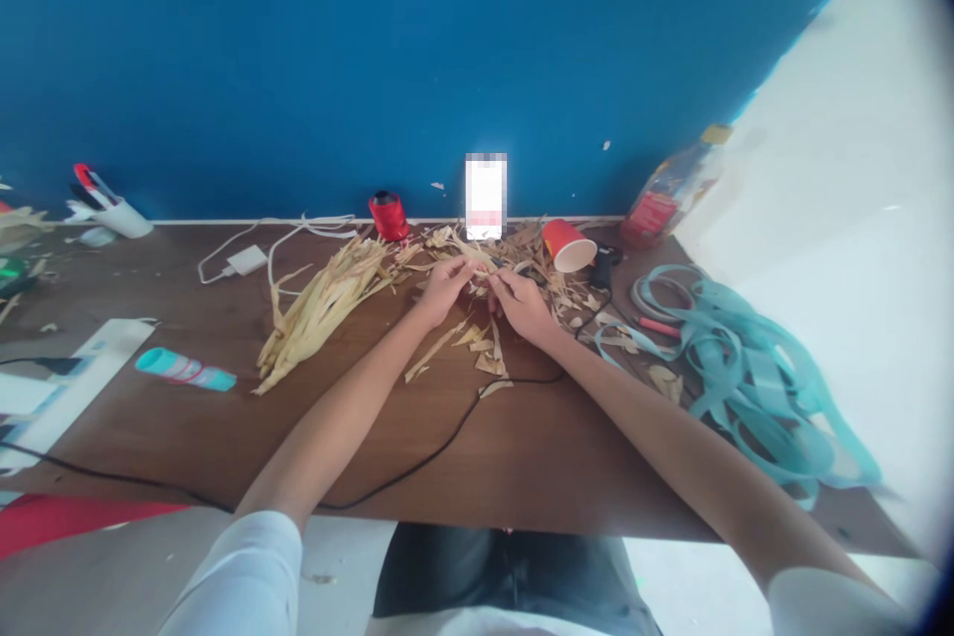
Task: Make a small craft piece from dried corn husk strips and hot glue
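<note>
Husk piece is sitting between 2 hands over the middle of the tabletop, in front of the bright-screened phone. The left hand is pinching it with fingertips together, and the right hand is pinching it from the opposite side; its exact shape is showing too small to tell. Scraps are lying beneath. 1 husk bundle is resting leftward, 1 red cup is lying tipped rightward, and teal ribbon is looping farther right.
</note>
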`<state>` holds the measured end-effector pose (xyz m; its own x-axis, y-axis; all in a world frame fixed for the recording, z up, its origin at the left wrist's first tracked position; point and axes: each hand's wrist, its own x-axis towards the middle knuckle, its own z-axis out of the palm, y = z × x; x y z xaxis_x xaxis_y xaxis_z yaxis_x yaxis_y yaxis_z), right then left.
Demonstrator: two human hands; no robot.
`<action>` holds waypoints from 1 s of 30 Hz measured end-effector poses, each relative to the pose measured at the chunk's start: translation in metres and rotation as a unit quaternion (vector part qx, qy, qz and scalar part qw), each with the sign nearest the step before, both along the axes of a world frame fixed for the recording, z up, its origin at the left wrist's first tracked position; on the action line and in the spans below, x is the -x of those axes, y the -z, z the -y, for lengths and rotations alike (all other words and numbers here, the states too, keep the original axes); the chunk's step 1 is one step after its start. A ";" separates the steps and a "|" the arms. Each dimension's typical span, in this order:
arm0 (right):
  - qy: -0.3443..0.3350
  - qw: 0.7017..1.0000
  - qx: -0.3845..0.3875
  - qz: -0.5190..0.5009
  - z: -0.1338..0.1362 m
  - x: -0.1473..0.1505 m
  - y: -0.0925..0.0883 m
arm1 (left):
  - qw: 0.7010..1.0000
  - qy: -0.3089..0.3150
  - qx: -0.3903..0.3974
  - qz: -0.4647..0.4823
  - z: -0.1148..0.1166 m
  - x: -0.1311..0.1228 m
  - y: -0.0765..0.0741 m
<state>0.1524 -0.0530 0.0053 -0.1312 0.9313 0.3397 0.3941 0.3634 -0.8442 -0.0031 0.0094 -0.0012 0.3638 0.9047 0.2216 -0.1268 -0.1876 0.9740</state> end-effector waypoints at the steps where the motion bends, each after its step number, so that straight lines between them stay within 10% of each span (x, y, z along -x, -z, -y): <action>1: 0.004 1.000 0.000 -0.002 0.000 0.000 0.000 | 1.000 -0.002 -0.006 0.000 0.000 0.000 0.000; 30: 0.050 0.999 -0.014 0.015 -0.001 -0.001 -0.001 | 1.000 0.013 -0.018 -0.006 0.002 0.001 0.001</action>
<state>0.1531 -0.0519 0.0063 -0.0474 0.9307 0.3628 0.4543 0.3436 -0.8219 -0.0046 0.0070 -0.0021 0.3899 0.8864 0.2495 -0.1205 -0.2196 0.9681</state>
